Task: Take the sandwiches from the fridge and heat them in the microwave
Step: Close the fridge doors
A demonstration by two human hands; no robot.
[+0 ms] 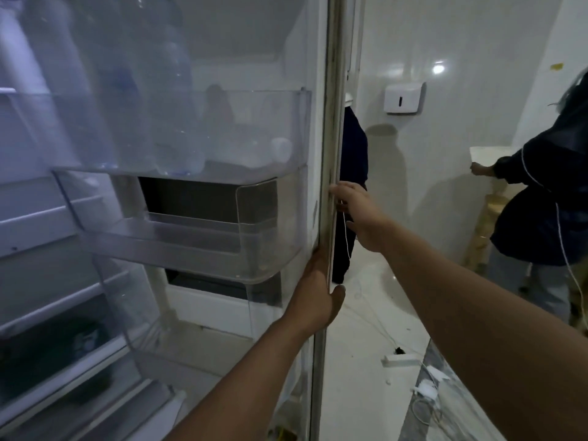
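Fridge door (318,128): stands open, its inner face turned to the camera and its free edge running top to bottom through the middle of the view.
Left hand (316,294): grips the door's edge low down, fingers wrapped round to the inner side and thumb on the outer side.
Right hand (356,214): sits above the left hand on the same edge, fingers curled round it toward the far side; the fingertips are hidden behind the edge.
Upper door bin (241,173): up and to the left of the right hand, clear plastic, holding upright water bottles (171,122) and a small white-capped bottle lying on its side.
Lower door bin (197,249): just left of the left hand, clear, nothing visible inside it.
Fridge shelves (47,218): far left of both hands, blurred; a dark shape lies on a low shelf, possibly a container, though the blur makes it hard to say.
Sandwiches: not visible anywhere in this view; where they are cannot be told.
Wall dispenser (404,97): white box on the tiled wall, up and to the right of the right hand.
Second person (547,192): in dark clothing, well to the right of the hands, one hand on a pale ledge.
Third figure (354,160): dark clothing, mostly hidden behind the door edge, just beyond the right hand.
Floor (359,338): white, below the right arm, with thin white cables trailing across it.
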